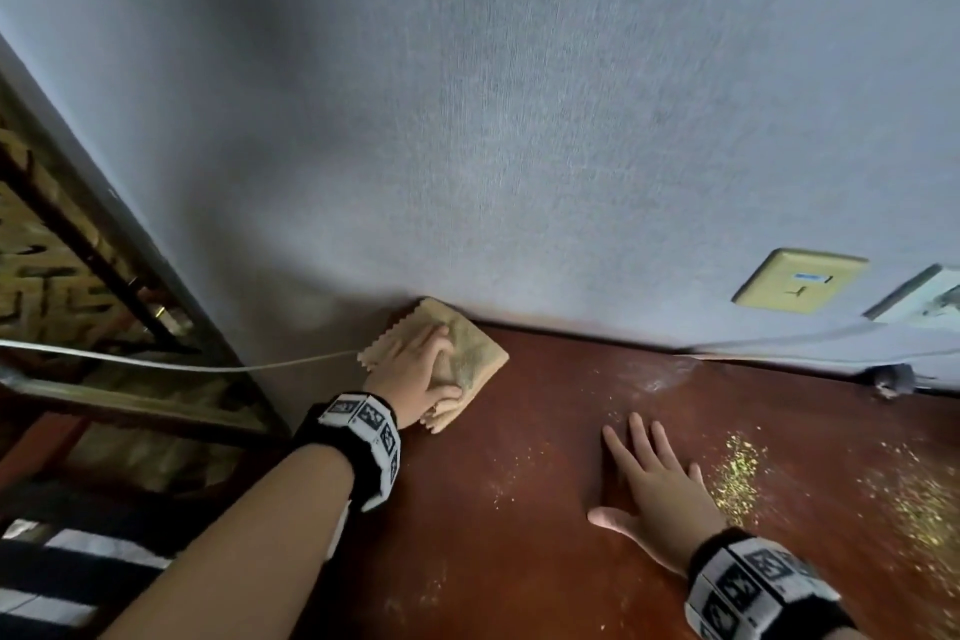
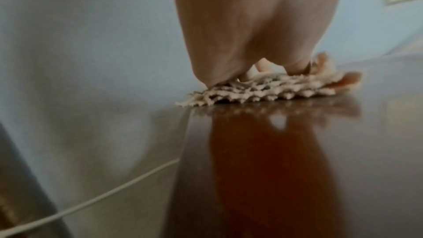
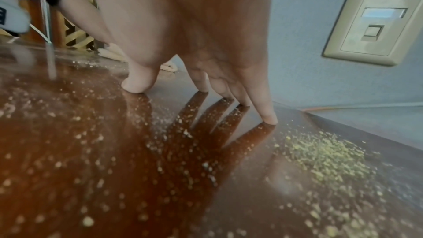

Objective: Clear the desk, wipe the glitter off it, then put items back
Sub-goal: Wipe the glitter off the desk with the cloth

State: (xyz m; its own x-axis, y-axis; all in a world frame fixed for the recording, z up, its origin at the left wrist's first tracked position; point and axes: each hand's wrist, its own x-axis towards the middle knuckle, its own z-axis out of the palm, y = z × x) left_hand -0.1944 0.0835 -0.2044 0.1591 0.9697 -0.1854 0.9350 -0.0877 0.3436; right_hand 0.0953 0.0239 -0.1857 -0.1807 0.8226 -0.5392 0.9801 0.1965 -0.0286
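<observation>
A folded beige cloth point(image 1: 475, 353) lies at the far left corner of the dark red-brown desk point(image 1: 519, 535), against the wall. My left hand point(image 1: 421, 364) lies on top of it, fingers bent over it and thumb pinching a fold. The left wrist view shows the palm heel of my left hand point(image 2: 240, 33) bearing down on the cloth's zigzag edge point(image 2: 274, 90). My right hand point(image 1: 649, 473) rests flat on the desk with fingers spread, holding nothing. Its fingertips point(image 3: 269, 118) touch the wood. Gold glitter point(image 1: 737, 473) is piled just right of it, glitter point(image 3: 327, 155) also scattered across the surface.
A grey wall runs along the desk's back edge with a beige socket plate point(image 1: 800, 281) and a second plate point(image 1: 924, 299). A white cable point(image 1: 182, 365) stretches left from the desk corner. A small dark object point(image 1: 893, 377) sits at the back right. A wooden lattice frame point(image 1: 78, 276) stands left.
</observation>
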